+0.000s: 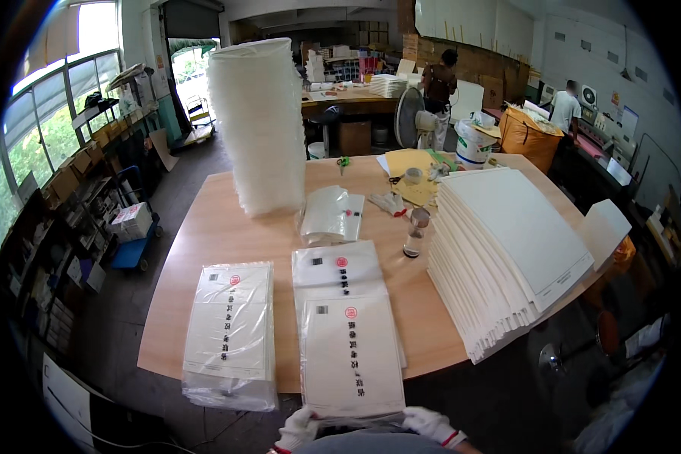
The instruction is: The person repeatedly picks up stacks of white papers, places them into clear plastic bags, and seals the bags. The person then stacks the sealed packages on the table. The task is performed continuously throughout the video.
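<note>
At the table's near edge lies a clear plastic bag [356, 416] around a large white printed paper packet [352, 356] with black lettering and a red round mark. My left hand [298, 430], in a white knit glove, pinches the bag's near left corner. My right hand [431, 425], gloved likewise with a red cuff line, grips the near right corner. The fingertips of both are partly hidden by the plastic. Another printed sheet [340, 274] shows under the packet's far end. To the left rests a bagged stack of the same packets [231, 321].
A tall pile of clear plastic bags [257, 129] stands at the far left of the table [197, 219]. A big leaning stack of white paper [499, 242] fills the right. Between are a smaller plastic stack [329, 216], a glass [416, 233] and a glove [388, 203]. Two people work farther back.
</note>
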Action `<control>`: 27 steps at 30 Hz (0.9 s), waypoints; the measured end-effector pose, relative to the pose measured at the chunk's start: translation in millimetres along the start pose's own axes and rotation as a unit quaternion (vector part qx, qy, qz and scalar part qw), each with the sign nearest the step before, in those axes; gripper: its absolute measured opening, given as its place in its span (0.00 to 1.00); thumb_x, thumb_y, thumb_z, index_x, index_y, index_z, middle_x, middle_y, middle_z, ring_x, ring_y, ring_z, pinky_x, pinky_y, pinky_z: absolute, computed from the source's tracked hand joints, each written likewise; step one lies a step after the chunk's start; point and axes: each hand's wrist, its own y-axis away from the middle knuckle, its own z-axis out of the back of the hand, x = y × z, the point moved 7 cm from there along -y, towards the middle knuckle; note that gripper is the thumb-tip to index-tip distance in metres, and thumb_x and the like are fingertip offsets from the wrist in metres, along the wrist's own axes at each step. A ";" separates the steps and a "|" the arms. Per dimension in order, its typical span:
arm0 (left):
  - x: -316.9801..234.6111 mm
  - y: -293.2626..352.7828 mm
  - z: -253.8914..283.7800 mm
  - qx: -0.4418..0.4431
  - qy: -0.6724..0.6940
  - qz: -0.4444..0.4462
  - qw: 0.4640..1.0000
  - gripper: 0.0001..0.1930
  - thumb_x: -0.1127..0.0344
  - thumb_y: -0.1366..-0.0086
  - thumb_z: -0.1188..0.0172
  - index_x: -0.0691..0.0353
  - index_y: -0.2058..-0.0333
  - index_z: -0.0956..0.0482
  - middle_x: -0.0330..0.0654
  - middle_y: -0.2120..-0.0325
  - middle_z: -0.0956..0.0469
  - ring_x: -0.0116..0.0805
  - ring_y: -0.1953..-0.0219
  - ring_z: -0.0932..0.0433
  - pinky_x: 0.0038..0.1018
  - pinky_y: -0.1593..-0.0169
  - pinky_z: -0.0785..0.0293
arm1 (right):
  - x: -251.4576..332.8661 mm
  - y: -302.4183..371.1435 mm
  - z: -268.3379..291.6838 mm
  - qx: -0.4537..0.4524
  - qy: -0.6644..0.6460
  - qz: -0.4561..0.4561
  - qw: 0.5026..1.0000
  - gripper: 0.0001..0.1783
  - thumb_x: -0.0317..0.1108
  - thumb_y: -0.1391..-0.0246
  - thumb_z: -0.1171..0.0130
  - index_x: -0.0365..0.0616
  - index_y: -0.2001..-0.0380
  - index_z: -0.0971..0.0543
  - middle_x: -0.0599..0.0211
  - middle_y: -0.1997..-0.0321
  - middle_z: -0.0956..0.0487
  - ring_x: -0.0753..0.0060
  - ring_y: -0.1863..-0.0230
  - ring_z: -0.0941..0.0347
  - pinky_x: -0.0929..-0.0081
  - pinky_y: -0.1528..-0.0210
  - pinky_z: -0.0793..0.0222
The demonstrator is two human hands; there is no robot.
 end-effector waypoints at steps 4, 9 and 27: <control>-76.4 -21.7 37.9 -0.063 0.022 -0.140 0.988 0.04 0.74 0.56 0.45 0.57 0.79 0.28 0.45 0.76 0.28 0.44 0.74 0.26 0.32 0.70 0.29 | -21.4 -39.6 -39.0 0.001 -0.648 -0.299 0.701 0.13 0.38 0.43 0.55 0.45 0.59 0.29 0.65 0.64 0.26 0.68 0.69 0.27 0.67 0.70 0.27; -132.8 -6.1 136.5 -0.243 -0.020 -0.253 0.936 0.05 0.77 0.56 0.48 0.60 0.85 0.32 0.44 0.81 0.31 0.42 0.80 0.30 0.29 0.78 0.34 | 101.2 -81.1 -41.6 0.053 -0.373 0.052 0.925 0.20 0.37 0.43 0.55 0.41 0.48 0.36 0.62 0.56 0.28 0.68 0.65 0.28 0.73 0.67 0.27; 185.5 58.6 109.3 -0.138 -0.028 0.390 0.910 0.11 0.62 0.41 0.53 0.58 0.61 0.30 0.46 0.66 0.26 0.43 0.62 0.27 0.34 0.58 0.31 | 136.5 -108.9 -206.3 0.362 -0.298 -0.003 0.883 0.14 0.41 0.41 0.59 0.44 0.59 0.33 0.71 0.72 0.32 0.79 0.78 0.35 0.79 0.74 0.37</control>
